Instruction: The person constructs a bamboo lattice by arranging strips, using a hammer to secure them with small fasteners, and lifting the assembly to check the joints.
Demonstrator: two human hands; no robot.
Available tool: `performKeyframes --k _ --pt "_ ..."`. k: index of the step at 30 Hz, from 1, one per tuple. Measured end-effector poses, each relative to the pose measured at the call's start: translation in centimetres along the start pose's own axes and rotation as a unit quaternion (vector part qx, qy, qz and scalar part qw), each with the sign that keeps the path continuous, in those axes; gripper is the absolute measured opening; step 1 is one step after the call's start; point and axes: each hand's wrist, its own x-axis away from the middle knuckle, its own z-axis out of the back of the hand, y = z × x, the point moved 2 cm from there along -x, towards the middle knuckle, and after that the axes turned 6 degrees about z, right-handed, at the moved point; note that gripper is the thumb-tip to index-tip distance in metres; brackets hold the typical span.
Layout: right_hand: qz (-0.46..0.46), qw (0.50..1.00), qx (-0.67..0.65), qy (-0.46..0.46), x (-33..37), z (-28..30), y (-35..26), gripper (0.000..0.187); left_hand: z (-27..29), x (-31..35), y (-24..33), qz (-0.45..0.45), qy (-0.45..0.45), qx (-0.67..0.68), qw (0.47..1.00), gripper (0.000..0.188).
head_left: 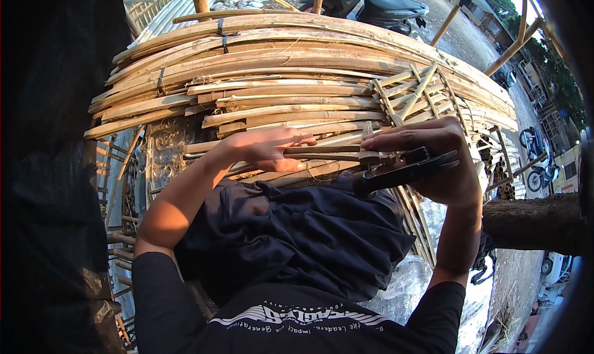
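Observation:
My left hand (pixel 269 148) is closed on a thin bamboo strip (pixel 328 149), thumb on the near side and fingers on the far side. The strip runs right to a short upright bamboo piece (pixel 369 145). My right hand (pixel 433 153) holds a claw hammer (pixel 402 172) with a dark head, its handle mostly hidden by the hand. The fingertips of that hand also touch the upright piece. Just beyond, a lattice panel of crossed bamboo slats (pixel 421 97) lies on the pile.
Long split bamboo strips (pixel 278 60), some tied with black bands, lie stacked across the far side. Dark cloth (pixel 291 230) covers my lap. A thick brown post (pixel 532 224) stands at right. Parked motorbikes (pixel 390 10) are beyond the pile; a dark sheet (pixel 49 168) hangs at left.

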Motion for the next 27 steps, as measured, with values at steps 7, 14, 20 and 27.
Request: performKeyframes --k 7,14,20,27 --pt "-0.081 0.994 -0.013 0.068 3.8 0.3 -1.2 0.042 0.4 3.0 1.2 0.071 0.035 -0.088 0.993 0.076" --pt "-0.154 0.938 -0.095 0.297 11.6 -0.1 1.3 0.032 0.7 5.9 2.7 0.115 0.133 -0.146 0.974 0.094" --pt "-0.297 0.858 -0.108 0.406 14.3 -5.2 6.2 0.025 -0.5 4.4 0.1 0.112 0.159 -0.211 0.958 0.079" --pt "-0.411 0.845 -0.076 0.335 15.9 -11.2 17.3 0.021 -2.9 0.8 -7.8 0.199 0.182 -0.352 0.896 0.074"
